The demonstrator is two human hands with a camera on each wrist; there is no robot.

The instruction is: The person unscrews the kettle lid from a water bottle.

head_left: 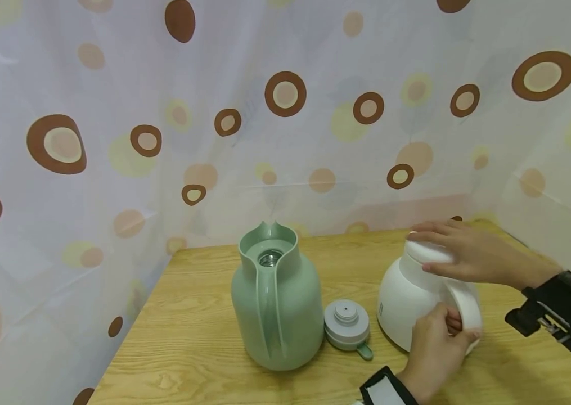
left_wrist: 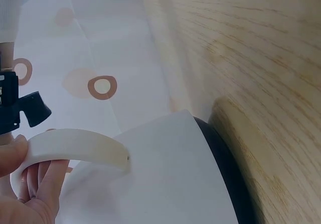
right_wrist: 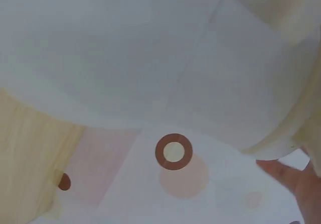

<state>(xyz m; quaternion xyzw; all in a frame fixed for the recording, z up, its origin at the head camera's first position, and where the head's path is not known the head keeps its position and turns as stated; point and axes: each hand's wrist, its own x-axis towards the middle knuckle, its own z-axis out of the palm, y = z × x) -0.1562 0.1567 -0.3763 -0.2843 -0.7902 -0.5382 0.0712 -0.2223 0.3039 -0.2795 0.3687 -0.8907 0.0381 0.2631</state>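
A white thermos jug (head_left: 401,304) stands upright on the right of the table, with a dark base visible in the left wrist view. My left hand (head_left: 434,346) grips its curved handle (left_wrist: 80,144), fingers through the loop and thumb on the outside. Over the top, my right hand (head_left: 472,253) holds the white lid (head_left: 428,252), thumb on the near side and fingers across the far side. The lid sits on the jug's neck. In the right wrist view the white body fills most of the picture, and only some fingers (right_wrist: 286,176) show at the lid's edge.
A green thermos jug (head_left: 285,315) stands topless left of the white one, its mouth showing. Between the two lies a grey stopper (head_left: 347,326) with a small green tab. Under them is a wooden table (head_left: 179,332); a dotted curtain (head_left: 244,152) hangs behind and alongside.
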